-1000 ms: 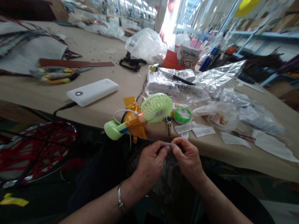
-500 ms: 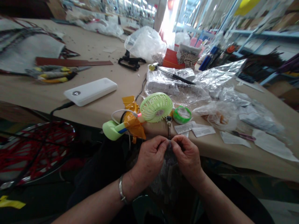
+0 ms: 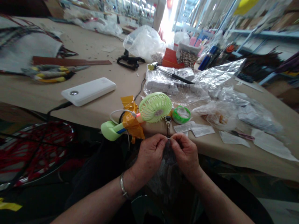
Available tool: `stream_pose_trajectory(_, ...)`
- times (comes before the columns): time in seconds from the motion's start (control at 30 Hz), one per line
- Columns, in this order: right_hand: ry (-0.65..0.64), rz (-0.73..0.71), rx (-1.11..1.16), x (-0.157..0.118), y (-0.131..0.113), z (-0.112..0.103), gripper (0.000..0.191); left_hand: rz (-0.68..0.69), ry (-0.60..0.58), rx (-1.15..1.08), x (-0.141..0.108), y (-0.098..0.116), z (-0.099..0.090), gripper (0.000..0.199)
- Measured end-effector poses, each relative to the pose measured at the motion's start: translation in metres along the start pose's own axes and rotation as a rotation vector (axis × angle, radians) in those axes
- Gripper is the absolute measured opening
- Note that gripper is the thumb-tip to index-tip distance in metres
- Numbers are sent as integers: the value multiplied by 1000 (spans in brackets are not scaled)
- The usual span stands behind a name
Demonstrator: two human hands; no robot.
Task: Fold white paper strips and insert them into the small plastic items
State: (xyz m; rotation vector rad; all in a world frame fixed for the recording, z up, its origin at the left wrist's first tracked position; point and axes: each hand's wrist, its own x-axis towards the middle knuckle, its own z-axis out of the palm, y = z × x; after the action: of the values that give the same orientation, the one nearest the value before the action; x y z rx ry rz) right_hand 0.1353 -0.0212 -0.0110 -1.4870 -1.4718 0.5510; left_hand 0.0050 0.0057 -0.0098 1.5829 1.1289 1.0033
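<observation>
My left hand [image 3: 150, 154] and my right hand [image 3: 186, 155] meet at the table's front edge, thumbs and forefingers pinched on a small, thin pale piece between them, too small to name. Just beyond the fingertips, a metal tip [image 3: 168, 123] points toward me. A green fan [image 3: 155, 107], fixed with orange tape [image 3: 133, 123], leans over the edge to the left of it. On the right stands a green round tub [image 3: 181, 114] with white stuff inside. Below my hands hangs a clear plastic bag [image 3: 163, 174].
A white power bank [image 3: 90, 91] with a black cable lies left, near pliers [image 3: 52, 74]. A hammer [image 3: 173, 74] rests on plastic-wrapped packs. Paper slips [image 3: 202, 130] and a bag [image 3: 218, 115] are at the right. A red-laced round frame [image 3: 35, 149] is lower left.
Both hands have shifted slightly up in the view and remain pinched together. A thin pale strip shows more clearly between the fingertips. The view has moved slightly.
</observation>
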Motion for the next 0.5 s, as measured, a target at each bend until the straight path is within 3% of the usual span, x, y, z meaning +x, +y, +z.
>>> stream_pose_trajectory(0.27, -37, -76, -54, -16, -2, -12, 11, -43, -36, -31, -10, 6, -7, 19)
stream_pose_trajectory(0.43, 49, -386, -453, -5, 2, -40, 20, -106, -44, -40, -16, -14, -9, 18)
stream_pose_trajectory(0.5, 63, -450, -665, 5, 6, -46, 29, -121, -21, -44, -17, -25, -7, 24)
